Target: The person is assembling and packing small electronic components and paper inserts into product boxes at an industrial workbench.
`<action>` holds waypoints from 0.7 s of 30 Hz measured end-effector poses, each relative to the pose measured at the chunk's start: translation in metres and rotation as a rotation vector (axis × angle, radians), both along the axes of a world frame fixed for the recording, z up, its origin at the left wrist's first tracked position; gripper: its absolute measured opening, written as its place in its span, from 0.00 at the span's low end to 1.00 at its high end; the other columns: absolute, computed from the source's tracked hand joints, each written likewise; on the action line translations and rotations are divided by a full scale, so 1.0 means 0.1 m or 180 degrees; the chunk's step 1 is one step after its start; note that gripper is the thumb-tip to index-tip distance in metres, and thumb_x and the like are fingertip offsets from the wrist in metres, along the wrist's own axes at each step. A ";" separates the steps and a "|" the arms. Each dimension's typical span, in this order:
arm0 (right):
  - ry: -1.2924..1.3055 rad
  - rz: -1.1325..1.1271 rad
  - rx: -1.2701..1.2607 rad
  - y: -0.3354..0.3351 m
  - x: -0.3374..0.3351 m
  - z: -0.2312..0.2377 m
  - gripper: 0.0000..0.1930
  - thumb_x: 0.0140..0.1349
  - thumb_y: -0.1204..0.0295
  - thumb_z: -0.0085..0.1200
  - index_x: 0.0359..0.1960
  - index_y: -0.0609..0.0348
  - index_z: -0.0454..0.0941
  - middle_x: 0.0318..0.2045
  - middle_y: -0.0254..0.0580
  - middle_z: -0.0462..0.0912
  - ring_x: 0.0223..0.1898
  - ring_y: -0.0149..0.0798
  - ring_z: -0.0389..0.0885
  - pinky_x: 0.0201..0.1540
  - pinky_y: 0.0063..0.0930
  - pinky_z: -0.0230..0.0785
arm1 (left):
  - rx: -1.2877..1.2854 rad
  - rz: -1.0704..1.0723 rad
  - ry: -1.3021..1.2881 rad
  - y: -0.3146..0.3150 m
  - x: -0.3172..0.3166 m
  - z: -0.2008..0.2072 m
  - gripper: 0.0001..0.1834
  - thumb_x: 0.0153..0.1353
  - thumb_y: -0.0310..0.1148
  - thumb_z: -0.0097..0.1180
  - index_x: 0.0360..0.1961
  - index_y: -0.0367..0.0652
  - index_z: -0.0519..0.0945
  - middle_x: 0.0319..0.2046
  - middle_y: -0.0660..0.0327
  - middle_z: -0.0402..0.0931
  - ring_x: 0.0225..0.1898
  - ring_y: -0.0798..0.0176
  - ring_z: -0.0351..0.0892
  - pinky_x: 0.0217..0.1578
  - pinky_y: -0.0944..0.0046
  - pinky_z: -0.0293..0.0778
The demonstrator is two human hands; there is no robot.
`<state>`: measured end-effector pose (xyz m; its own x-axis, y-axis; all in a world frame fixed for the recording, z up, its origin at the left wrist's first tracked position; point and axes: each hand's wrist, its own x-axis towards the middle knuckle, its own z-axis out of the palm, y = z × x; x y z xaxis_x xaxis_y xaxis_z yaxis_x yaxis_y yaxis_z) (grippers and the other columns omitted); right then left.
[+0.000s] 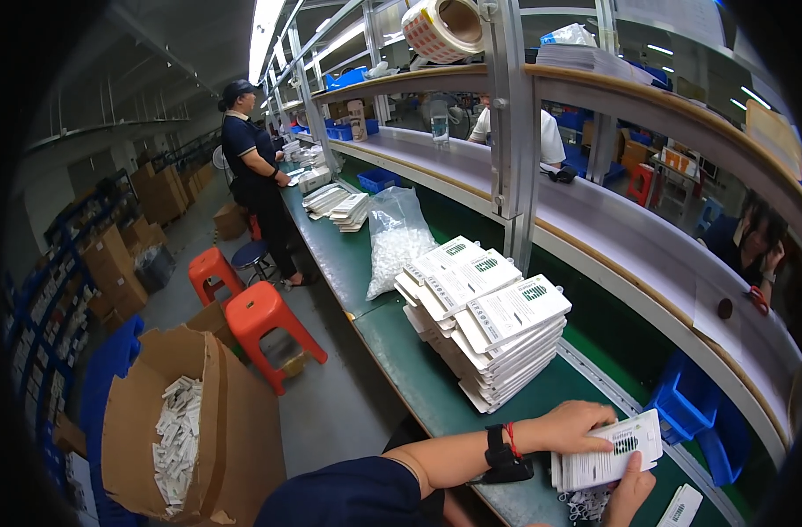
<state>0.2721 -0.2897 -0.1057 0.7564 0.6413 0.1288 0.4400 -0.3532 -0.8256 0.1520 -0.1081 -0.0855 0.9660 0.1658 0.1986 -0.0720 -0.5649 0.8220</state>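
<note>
My left hand, with a black watch and red cord at its wrist, grips a bundle of flat white cartons with green print from above. My right hand holds the bundle's near right side, its thumb on the front of the top carton. Below the bundle lies a tangle of small white looped pieces, partly hidden. A single white carton rests on the green bench to the right. Beyond my left arm stands a tall, uneven stack of the same flat cartons.
A clear bag of small white pieces sits behind the stack. Blue bins stand at right, under the shelf. At left are a cardboard box holding white pieces and red stools. A co-worker stands farther along the bench.
</note>
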 end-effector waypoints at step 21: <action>0.1897 0.1026 0.1412 0.04 -0.05 -0.31 0.22 0.70 0.63 0.37 0.55 0.72 0.63 0.49 0.52 0.73 0.47 0.41 0.74 0.49 0.31 0.68 | 0.0530 0.0405 -0.0476 -0.16 -0.04 0.03 0.54 0.35 0.38 0.67 0.66 0.44 0.54 0.38 0.52 0.67 0.39 0.48 0.70 0.42 0.56 0.68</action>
<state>0.2673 -0.2856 -0.1372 0.5648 0.8233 0.0560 -0.0937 0.1314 -0.9869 0.1478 -0.1244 -0.0829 0.8972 0.2373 0.3725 -0.1056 -0.7038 0.7025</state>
